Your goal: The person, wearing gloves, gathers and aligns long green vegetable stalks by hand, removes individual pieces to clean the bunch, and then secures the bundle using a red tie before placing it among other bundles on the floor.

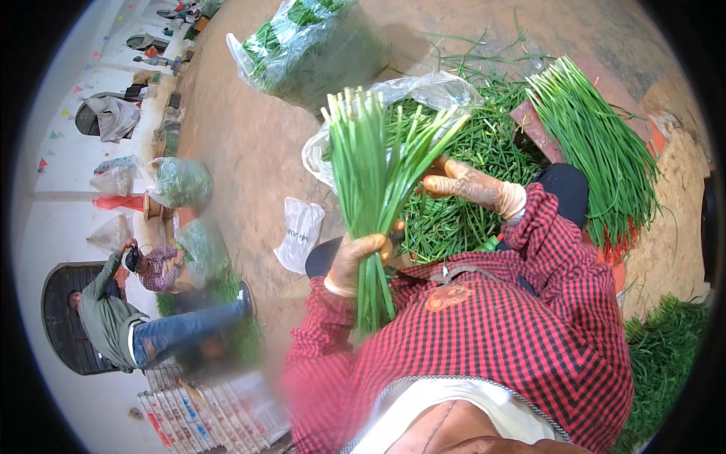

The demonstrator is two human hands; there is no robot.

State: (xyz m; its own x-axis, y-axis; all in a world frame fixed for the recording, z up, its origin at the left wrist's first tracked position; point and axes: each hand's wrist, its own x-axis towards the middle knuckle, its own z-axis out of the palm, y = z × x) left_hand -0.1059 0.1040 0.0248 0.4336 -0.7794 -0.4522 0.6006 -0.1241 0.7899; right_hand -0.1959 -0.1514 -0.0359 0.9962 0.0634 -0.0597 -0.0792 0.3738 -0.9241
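My left hand [360, 258], in a thin pale glove, grips a bunch of garlic chives [366, 176] around its lower leaves. The pale cut ends point up and fan out away from me. My right hand [468, 183], gloved too, is at the right side of the bunch. Its fingertips are by the outer stalks and partly hidden, so whether they pinch any is unclear. Behind and below the hands, loose chive leaves [459, 227] lie heaped between my knees. At the right, a larger pile of chives [595, 153] rests with its pale ends together on a reddish board [536, 133].
Clear plastic [422, 91] lies crumpled beyond the bunch. Farther off stands a plastic bag of greens [309, 48]. A flattened white bag [300, 235] lies on the floor. More greens [663, 363] are at lower right. Two people [113, 323] are at the left, near stacked crates [204, 414].
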